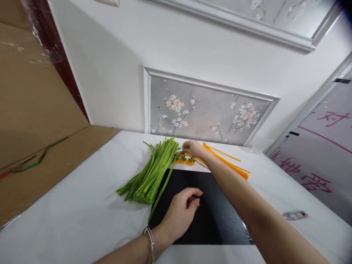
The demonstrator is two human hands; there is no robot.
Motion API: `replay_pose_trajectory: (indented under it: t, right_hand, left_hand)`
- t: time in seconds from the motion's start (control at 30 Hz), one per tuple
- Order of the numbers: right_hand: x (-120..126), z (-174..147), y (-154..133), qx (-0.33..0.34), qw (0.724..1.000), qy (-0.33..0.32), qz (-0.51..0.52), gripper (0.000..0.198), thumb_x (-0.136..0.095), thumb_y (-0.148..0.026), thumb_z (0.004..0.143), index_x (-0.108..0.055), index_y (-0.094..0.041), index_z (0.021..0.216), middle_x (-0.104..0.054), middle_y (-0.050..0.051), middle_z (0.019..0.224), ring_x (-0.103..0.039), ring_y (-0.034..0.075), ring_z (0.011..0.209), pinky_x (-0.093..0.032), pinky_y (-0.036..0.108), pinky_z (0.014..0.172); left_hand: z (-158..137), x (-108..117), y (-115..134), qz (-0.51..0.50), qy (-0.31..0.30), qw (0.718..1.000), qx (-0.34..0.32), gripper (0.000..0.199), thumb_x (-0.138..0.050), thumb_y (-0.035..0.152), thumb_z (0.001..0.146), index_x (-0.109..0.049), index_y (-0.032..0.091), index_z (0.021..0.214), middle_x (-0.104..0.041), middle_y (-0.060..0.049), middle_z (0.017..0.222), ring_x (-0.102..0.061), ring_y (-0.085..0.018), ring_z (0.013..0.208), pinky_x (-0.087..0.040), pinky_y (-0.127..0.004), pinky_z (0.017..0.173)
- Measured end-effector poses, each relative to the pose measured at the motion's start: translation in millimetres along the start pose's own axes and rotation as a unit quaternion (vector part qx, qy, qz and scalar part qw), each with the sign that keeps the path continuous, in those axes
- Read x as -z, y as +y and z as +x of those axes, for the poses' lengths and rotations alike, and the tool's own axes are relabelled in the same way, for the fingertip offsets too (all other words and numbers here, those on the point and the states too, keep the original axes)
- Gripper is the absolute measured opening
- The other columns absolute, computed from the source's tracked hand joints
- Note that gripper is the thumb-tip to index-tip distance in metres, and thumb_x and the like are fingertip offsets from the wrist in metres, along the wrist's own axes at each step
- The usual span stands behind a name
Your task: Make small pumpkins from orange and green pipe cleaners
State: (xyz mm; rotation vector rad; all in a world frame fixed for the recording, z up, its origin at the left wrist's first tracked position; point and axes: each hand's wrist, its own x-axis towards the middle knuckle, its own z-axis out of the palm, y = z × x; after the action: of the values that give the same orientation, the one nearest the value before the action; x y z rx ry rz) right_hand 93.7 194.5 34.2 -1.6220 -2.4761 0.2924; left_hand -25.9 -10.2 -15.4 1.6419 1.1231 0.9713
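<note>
My right hand (193, 147) reaches to the far side of the table, fingertips pinched on the green top of a small orange-and-green piece, which they partly hide. Beside it several like pieces sit close together, one of them a round orange piece with a green top (190, 161). Over a black mat (209, 216), my left hand (181, 211) hovers with fingers curled and a gap between thumb and forefinger, holding nothing. Left of both hands lies a thick bundle of fuzzy green stems (152, 172), with one loose stem across the mat's edge.
Orange fuzzy stems (231, 163) lie behind my right forearm. A metal tool (295, 215), its kind unclear, is on the white table (82, 205) at right. Brown cardboard (33, 95) borders the left; a panelled wall (110, 73) stands behind. A whiteboard with pink writing (316, 154) is at right.
</note>
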Motion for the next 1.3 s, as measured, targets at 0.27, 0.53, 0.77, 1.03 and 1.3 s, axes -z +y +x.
replay_pose_trajectory:
  t: [0.27, 0.53, 0.77, 1.03, 1.3]
  right_hand:
    - [49, -31, 17, 0.01, 0.994, 0.085, 0.061, 0.027, -0.062, -0.023, 0.088, -0.062, -0.017, 0.114, -0.069, 0.004, 0.101, -0.064, 0.018, 0.093, -0.05, 0.034, 0.087]
    - [80, -141, 51, -0.067, 0.964, 0.222, 0.13, 0.024, -0.047, -0.025, 0.09, -0.068, -0.015, 0.096, -0.073, 0.005, 0.086, -0.07, 0.014, 0.075, -0.05, 0.022, 0.07]
    - [17, -188, 49, -0.08, 0.971, 0.181, 0.134, 0.021, -0.051, -0.025, 0.086, -0.071, -0.02, 0.082, -0.071, -0.001, 0.066, -0.067, 0.014, 0.061, -0.048, 0.021, 0.059]
    - [-6, -153, 35, -0.109, 0.982, 0.149, 0.04, 0.02, -0.049, -0.025, 0.095, -0.067, -0.02, 0.103, -0.069, 0.006, 0.1, -0.065, 0.019, 0.095, -0.049, 0.032, 0.084]
    - [-13, -105, 39, -0.184, 0.977, 0.098, -0.054, 0.03, -0.056, -0.033, 0.093, -0.056, -0.018, 0.119, -0.058, 0.008, 0.121, -0.061, 0.021, 0.101, -0.053, 0.041, 0.085]
  left_hand:
    - [3, 1, 3, 0.001, 0.005, 1.0, 0.001, 0.023, -0.054, 0.021, 0.082, -0.068, 0.019, 0.101, -0.07, -0.003, 0.083, -0.064, -0.018, 0.077, -0.05, -0.032, 0.076]
    - [8, 3, 2, -0.017, -0.002, 1.0, -0.011, 0.025, -0.055, 0.025, 0.082, -0.067, 0.018, 0.103, -0.072, -0.006, 0.096, -0.067, -0.019, 0.082, -0.051, -0.035, 0.082]
    - [10, 4, 3, -0.014, 0.001, 1.0, 0.001, 0.029, -0.053, 0.028, 0.082, -0.064, 0.015, 0.105, -0.07, -0.008, 0.099, -0.067, -0.019, 0.08, -0.053, -0.033, 0.076]
    - [17, 0, 10, 0.02, 0.002, 0.999, 0.025, 0.021, -0.064, 0.015, 0.069, -0.072, 0.016, 0.089, -0.073, -0.007, 0.09, -0.066, -0.019, 0.078, -0.05, -0.031, 0.075]
    - [43, -33, 35, -0.063, 0.014, 0.996, 0.067, 0.023, -0.051, 0.017, 0.084, -0.064, 0.014, 0.103, -0.069, -0.01, 0.105, -0.064, -0.011, 0.071, -0.048, -0.021, 0.061]
